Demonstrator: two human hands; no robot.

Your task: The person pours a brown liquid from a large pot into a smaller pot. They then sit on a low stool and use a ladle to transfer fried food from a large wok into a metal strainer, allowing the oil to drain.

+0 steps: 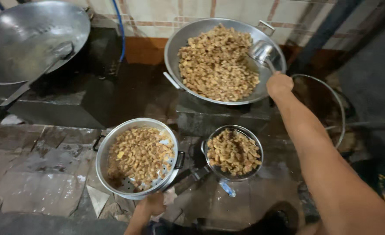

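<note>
Two hands busy at once here. I'm stretching my right hand [279, 83] out to the big wok [181, 43] at the back, and it's clenched around the handle of a metal ladle [262, 53], whose bowl is sitting at the right edge of the heap of fried golden-brown chunks [216, 63] in there. That wok is resting on a dark block-shaped stove [227, 115] against the tiled wall [157, 13].

Down near me, my left hand [152, 203] is gripping the near rim of a perforated metal colander pot [114, 139], the one with dark side handles. It's holding a good layer of the same chunks, with some of the holed bottom showing at the front. I can't really see how my fingers are curling under the rim, just that the hand is pressed onto it.

Just to the right of that pot, a smaller round strainer [233, 152] is sitting on the stone floor [35, 165], also heaped with chunks, its handle pointing back toward the pot.

Off to the far left, well apart from everything, a second wok [22, 30] is tilting on another stove with a long spatula [53, 58] lying in it. A blue hose [121, 26] is running down the wall between the two woks.
</note>
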